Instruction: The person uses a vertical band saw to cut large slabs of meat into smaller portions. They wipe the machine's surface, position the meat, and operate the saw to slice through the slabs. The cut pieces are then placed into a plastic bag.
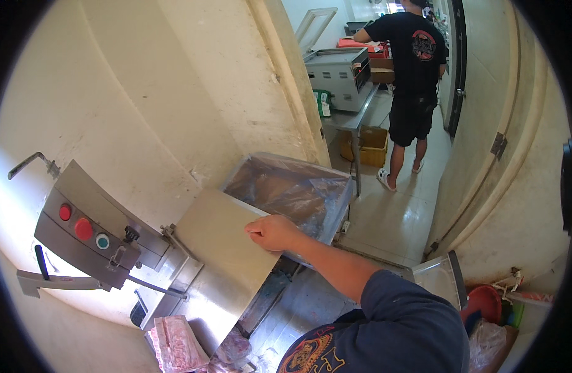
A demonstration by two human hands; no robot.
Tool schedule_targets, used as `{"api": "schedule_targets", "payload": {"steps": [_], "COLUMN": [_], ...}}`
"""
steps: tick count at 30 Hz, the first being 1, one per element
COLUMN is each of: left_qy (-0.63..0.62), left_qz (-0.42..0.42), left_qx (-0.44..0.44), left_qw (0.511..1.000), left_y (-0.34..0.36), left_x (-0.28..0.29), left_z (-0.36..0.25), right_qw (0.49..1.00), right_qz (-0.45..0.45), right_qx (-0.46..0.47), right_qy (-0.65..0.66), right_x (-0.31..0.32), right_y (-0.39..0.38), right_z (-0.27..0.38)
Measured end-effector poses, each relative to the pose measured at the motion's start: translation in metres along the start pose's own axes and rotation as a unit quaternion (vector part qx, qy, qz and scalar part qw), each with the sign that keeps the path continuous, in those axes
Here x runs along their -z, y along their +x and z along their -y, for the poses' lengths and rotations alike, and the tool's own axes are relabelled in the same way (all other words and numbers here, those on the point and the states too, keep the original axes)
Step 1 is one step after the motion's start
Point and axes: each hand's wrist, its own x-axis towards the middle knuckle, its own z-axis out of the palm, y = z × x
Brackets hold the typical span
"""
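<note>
My right hand point(275, 233) is closed like a fist at the right edge of a steel work table point(227, 233). Its fingers curl inward, and whatever they may hold is hidden. The table belongs to an upright metal machine that looks like a meat band saw point(90, 227), with red and green buttons and a lever handle. On the near end of the table lies a pale pink slab of meat point(177, 345), well away from my hand. More reddish meat point(234, 348) shows below the table's near edge, partly hidden. My left hand is out of view.
A large plastic-lined bin point(345, 186) stands just beyond the table. Further back, a person in black point(416, 68) faces away, beside a grey machine with a raised lid point(341, 78) and a yellow crate point(373, 146). A door point(479, 124) stands at the right.
</note>
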Motion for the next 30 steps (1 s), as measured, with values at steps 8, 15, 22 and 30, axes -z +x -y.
{"api": "schedule_targets", "payload": {"steps": [8,15,22,30], "left_qy": [-0.032,-0.054,-0.075,-0.106], "left_qz": [-0.007,-0.013,-0.016,-0.021], "left_qx": [0.001,-0.003,-0.008,-0.018], "left_qw": [0.999,0.998,0.997,0.994], "left_y": [-0.0008,-0.0012,-0.0012,0.0002], "left_x": [-0.0015,-0.0028,-0.0034,-0.0052], "left_z": [-0.0007,0.0012,0.0044,0.0069], "right_qw": [1.000,1.000,1.000,1.000], "right_qz": [-0.016,-0.017,-0.015,0.013], "right_qx": [0.003,0.005,0.002,-0.014], "right_qy": [0.001,-0.009,-0.003,-0.012], "right_x": [-0.0004,-0.0012,-0.0048,0.0001], "right_y": [-0.0018,-0.0015,-0.0016,-0.0006], "right_z": [0.0030,0.0016,-0.0001,0.0033]}}
